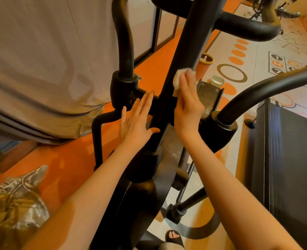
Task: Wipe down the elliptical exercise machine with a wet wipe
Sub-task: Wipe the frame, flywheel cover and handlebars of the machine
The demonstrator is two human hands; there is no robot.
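Note:
The black elliptical machine fills the middle of the head view; its central post point(183, 44) rises from the round flywheel housing point(142, 201). My right hand point(187, 103) presses a white wet wipe point(178, 80) flat against the right side of the post, fingers straight. My left hand point(138, 120) rests open on the post's left side, just below the crossbar joint point(125, 89). Curved handle arms stand to the left point(123, 37) and right point(268, 89).
A grey curtain point(46, 60) hangs at the left above a shiny crumpled cloth point(13, 201). A foot pedal point(207, 97) sits behind my right hand. A dark treadmill point(290, 159) stands right. A small bin point(205, 64) stands on the patterned floor. My sandalled foot point(173, 236) shows at the bottom.

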